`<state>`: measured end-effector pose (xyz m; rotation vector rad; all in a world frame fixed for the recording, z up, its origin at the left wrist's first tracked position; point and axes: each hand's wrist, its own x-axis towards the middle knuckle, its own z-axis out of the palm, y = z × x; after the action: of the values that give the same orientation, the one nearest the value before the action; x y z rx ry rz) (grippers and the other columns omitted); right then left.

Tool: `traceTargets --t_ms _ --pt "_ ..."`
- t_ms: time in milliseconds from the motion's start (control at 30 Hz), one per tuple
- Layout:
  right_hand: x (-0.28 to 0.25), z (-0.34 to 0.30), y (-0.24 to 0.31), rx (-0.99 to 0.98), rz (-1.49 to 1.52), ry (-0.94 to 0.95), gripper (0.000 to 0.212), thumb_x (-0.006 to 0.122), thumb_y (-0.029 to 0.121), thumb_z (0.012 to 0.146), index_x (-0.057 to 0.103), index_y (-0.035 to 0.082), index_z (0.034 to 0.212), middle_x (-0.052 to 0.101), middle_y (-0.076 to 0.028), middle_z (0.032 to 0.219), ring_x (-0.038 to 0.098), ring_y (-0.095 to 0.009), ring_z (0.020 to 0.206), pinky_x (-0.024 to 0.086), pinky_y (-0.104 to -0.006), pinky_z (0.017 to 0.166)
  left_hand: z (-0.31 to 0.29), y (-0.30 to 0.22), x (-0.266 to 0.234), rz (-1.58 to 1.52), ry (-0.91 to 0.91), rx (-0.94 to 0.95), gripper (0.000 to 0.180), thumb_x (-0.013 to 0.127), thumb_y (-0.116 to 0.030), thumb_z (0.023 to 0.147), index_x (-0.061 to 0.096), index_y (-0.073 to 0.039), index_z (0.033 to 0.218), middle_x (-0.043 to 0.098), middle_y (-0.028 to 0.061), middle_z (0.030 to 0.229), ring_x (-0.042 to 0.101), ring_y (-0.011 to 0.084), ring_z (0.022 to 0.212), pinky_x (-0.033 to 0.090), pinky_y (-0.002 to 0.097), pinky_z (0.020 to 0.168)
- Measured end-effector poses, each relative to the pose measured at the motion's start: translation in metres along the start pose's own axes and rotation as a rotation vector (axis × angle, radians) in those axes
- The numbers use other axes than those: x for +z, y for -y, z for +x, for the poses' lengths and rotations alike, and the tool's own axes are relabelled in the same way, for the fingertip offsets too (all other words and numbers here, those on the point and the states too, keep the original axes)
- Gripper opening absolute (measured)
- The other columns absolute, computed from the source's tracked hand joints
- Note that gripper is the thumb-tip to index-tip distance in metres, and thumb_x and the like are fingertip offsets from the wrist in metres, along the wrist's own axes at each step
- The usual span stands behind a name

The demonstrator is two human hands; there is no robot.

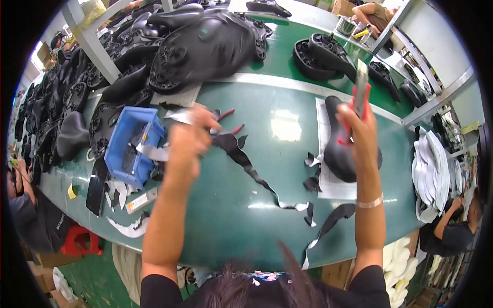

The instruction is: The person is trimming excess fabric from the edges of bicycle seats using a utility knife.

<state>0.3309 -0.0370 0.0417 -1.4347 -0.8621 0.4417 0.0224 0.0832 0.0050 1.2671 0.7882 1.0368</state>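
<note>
My right hand (354, 126) is wrapped round a red-handled metal hand tool (361, 87), held upright; its exact kind is unclear. Below that hand, a black bicycle saddle (340, 160) lies on a white sheet (322, 187). My left hand (192, 128) is smeared by motion, so its fingers cannot be made out. Next to it lie red-handled pliers (237, 128), partly hidden by the hand. A long strip of black trimming (249, 167) stretches across the green table (231, 220) from beside my left hand.
A blue bin (115, 138) holds scraps at the left. Heaped black saddles (174, 56) fill the far left; two more saddles (313, 56) sit at the back. A dark strip (334, 218) hangs over the near edge. Metal posts (95, 43) rise at the table's back. Other people work nearby.
</note>
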Motion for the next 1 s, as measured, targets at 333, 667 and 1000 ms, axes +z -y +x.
traceTargets --t_ms 333,667,1000 --pt "0.128 0.198 -0.154 0.329 0.034 -0.273 0.043 0.067 0.006 0.065 0.060 0.003 0.107 0.061 -0.008 0.074 0.057 -0.016 0.053 0.051 -0.0312 0.049 -0.014 0.072 0.063 0.365 0.307 0.242 0.024 0.069 -0.020 0.085 0.061 0.001 0.080 0.055 0.0075 0.068 0.051 0.0147 0.056 0.043 0.0289 0.054" --pt "0.053 0.177 -0.113 0.537 0.708 -0.305 0.038 0.068 0.005 0.075 0.049 -0.002 0.108 0.062 -0.021 0.093 0.065 -0.032 0.067 0.059 -0.0373 0.061 -0.002 0.075 0.060 0.328 0.275 0.143 0.029 0.062 -0.023 0.091 0.058 0.001 0.074 0.048 0.0082 0.061 0.043 0.0156 0.054 0.037 0.0307 0.052" --pt "-0.013 -0.161 0.012 0.536 -0.043 0.556 0.042 0.073 0.013 0.077 0.058 0.003 0.114 0.059 -0.004 0.080 0.062 -0.017 0.074 0.050 -0.0261 0.065 -0.016 0.039 0.033 -0.608 0.330 -0.630 0.059 0.056 -0.049 0.091 0.051 0.000 0.124 0.060 0.0123 0.112 0.060 0.0205 0.101 0.049 0.0360 0.088"
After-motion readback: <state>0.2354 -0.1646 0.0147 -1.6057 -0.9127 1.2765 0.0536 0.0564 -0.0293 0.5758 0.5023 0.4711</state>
